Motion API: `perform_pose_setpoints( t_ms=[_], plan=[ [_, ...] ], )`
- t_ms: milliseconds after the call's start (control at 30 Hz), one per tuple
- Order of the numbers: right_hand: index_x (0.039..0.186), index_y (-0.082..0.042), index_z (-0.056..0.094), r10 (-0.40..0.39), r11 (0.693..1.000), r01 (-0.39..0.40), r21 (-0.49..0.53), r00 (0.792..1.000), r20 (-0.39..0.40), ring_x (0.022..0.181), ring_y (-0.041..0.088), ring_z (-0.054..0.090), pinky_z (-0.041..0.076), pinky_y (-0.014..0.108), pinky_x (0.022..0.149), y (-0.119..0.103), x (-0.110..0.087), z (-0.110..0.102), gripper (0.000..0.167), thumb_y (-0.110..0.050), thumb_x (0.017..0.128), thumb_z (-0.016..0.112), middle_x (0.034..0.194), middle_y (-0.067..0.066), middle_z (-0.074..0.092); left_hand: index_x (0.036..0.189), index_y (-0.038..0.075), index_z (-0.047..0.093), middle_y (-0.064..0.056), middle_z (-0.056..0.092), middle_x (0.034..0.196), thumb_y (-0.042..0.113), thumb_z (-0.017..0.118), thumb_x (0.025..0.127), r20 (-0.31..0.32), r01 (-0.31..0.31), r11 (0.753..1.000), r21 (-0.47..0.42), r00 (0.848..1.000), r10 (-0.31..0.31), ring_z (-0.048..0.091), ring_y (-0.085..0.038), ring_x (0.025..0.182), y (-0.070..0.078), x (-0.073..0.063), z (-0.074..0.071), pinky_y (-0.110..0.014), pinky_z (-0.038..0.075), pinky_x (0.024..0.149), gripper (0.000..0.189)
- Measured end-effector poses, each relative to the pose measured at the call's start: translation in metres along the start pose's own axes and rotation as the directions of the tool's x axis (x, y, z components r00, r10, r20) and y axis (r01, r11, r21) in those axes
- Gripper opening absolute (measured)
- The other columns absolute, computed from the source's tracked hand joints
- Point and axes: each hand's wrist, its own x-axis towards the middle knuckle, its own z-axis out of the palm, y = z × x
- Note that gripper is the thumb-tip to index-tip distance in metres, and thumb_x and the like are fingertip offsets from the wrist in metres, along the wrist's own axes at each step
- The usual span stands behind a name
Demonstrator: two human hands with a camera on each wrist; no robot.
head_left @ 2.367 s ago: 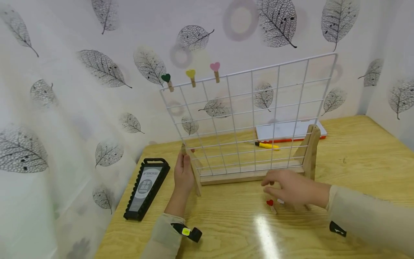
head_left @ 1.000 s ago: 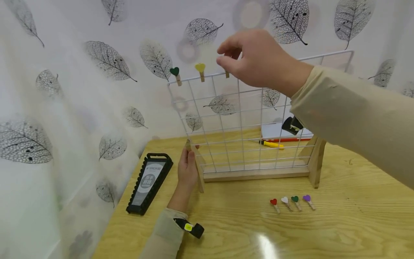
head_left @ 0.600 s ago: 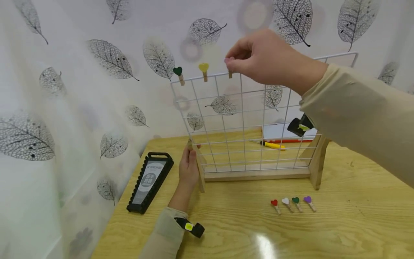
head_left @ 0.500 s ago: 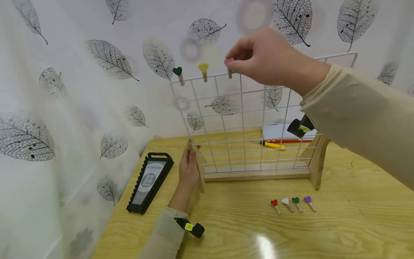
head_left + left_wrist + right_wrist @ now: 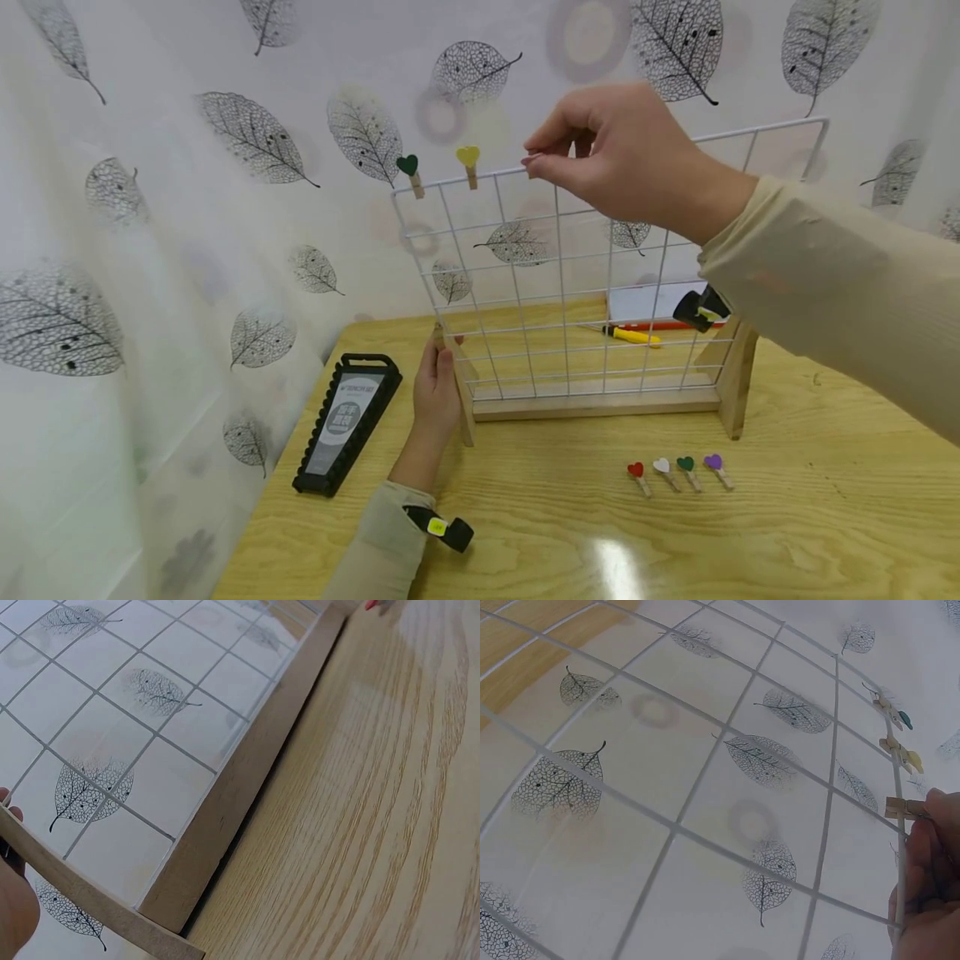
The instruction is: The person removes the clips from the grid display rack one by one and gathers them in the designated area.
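In the head view my right hand (image 5: 626,158) pinches a small wooden clothespin with a pink heart (image 5: 529,158) at the grid's top wire. The right wrist view shows that clothespin (image 5: 904,808) lying across the wire, its other end between thumb and finger. Along the same wire, to the left, sit a yellow-heart clothespin (image 5: 468,162) and a green-heart clothespin (image 5: 408,171). My left hand (image 5: 437,387) grips the left wooden upright (image 5: 462,400) of the stand that bears the white wire grid (image 5: 562,275). In the left wrist view only part of this hand (image 5: 15,907) shows.
Several heart clothespins lie in front of the stand: red (image 5: 637,477), white (image 5: 663,471), green (image 5: 687,471) and purple (image 5: 716,468). A black tool rack (image 5: 348,425) lies at left. Behind the grid are a yellow-handled screwdriver (image 5: 633,337) and a white-and-red case (image 5: 630,304).
My right hand rose from beside the clothespins on the table to the top wire and took hold of the pink-heart clothespin. Since then, that heart has tipped lower. The left hand stays on the upright.
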Motion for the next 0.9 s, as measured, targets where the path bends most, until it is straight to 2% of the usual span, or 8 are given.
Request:
perform_pose_setpoints(
  t_ms=[133,300,400,600,667,767,833,900],
  plan=[
    [0.103,-0.010,0.077,-0.003,0.999,0.005,0.053,0.999,-0.042,0.074,0.009,0.057,0.039,0.022,0.062,0.002,-0.002,0.003,0.014,-0.019,0.098,0.068,0.093,-0.001,0.074,0.137,0.000,0.051,-0.029,0.046,0.092,0.035,0.030,0.109,-0.005,-0.018,1.000,-0.002,1.000,0.018,0.040,-0.013,0.064,-0.002,-0.001,0.000,-0.025,0.040,0.057,0.050],
    [0.105,-0.009,0.076,0.016,0.994,-0.011,0.105,0.998,-0.053,0.079,0.006,0.062,0.042,0.024,0.063,0.003,-0.005,0.003,0.015,-0.020,0.098,0.068,0.095,-0.005,0.072,0.136,-0.001,0.051,-0.026,0.045,0.084,0.045,0.031,0.106,0.001,-0.053,0.998,-0.017,0.999,0.053,0.041,-0.014,0.060,-0.005,-0.002,-0.001,-0.025,0.041,0.054,0.059],
    [0.105,-0.008,0.076,-0.027,0.992,0.035,0.123,0.997,-0.068,0.080,0.006,0.062,0.045,0.022,0.066,0.003,-0.011,0.002,0.014,-0.018,0.097,0.070,0.095,-0.005,0.072,0.135,0.001,0.053,-0.028,0.046,0.087,0.048,0.031,0.106,-0.001,-0.055,0.998,-0.025,0.998,0.055,0.042,-0.017,0.062,-0.005,-0.003,-0.001,-0.026,0.041,0.054,0.059],
    [0.105,-0.008,0.078,-0.150,0.976,0.162,0.148,0.985,-0.088,0.080,0.005,0.060,0.045,0.017,0.069,0.006,-0.032,-0.001,0.013,-0.006,0.093,0.074,0.094,-0.005,0.073,0.136,0.001,0.052,-0.022,0.059,0.124,0.035,0.032,0.109,-0.016,-0.054,0.998,-0.016,0.998,0.054,0.050,-0.029,0.082,-0.005,-0.001,0.001,-0.029,0.044,0.070,0.049],
    [0.105,-0.008,0.078,-0.176,0.969,0.184,0.161,0.982,-0.067,0.078,0.005,0.059,0.045,0.017,0.067,0.010,-0.040,0.000,0.015,-0.003,0.091,0.074,0.093,-0.005,0.073,0.136,-0.003,0.051,-0.022,0.058,0.133,0.033,0.032,0.109,-0.023,-0.053,0.999,-0.013,0.998,0.052,0.050,-0.033,0.087,-0.002,0.000,0.000,-0.032,0.045,0.073,0.049],
    [0.105,-0.010,0.078,-0.168,0.974,0.165,0.157,0.986,0.004,0.076,0.004,0.058,0.041,0.018,0.060,0.018,-0.058,0.004,0.016,-0.003,0.091,0.074,0.092,-0.006,0.073,0.133,-0.008,0.050,-0.026,0.057,0.133,0.033,0.032,0.108,-0.023,-0.050,0.999,-0.010,0.999,0.050,0.052,-0.028,0.089,0.009,-0.003,-0.001,-0.034,0.046,0.076,0.051],
    [0.105,-0.013,0.077,-0.129,0.980,0.117,0.159,0.989,0.067,0.073,0.005,0.057,0.039,0.021,0.056,0.024,-0.071,0.005,0.015,-0.005,0.092,0.074,0.091,-0.008,0.072,0.132,-0.010,0.050,-0.029,0.058,0.126,0.032,0.033,0.108,-0.015,-0.053,0.999,-0.008,0.998,0.053,0.051,-0.024,0.085,0.018,-0.005,-0.001,-0.032,0.046,0.074,0.051],
    [0.105,-0.017,0.077,-0.077,0.985,0.055,0.164,0.988,0.133,0.071,0.005,0.057,0.039,0.022,0.056,0.030,-0.085,0.006,0.015,-0.008,0.093,0.073,0.089,-0.009,0.072,0.131,-0.011,0.050,-0.031,0.057,0.120,0.031,0.033,0.109,-0.010,-0.066,0.998,-0.016,0.998,0.066,0.051,-0.026,0.083,0.026,-0.007,-0.002,-0.031,0.046,0.072,0.050]
  ],
)
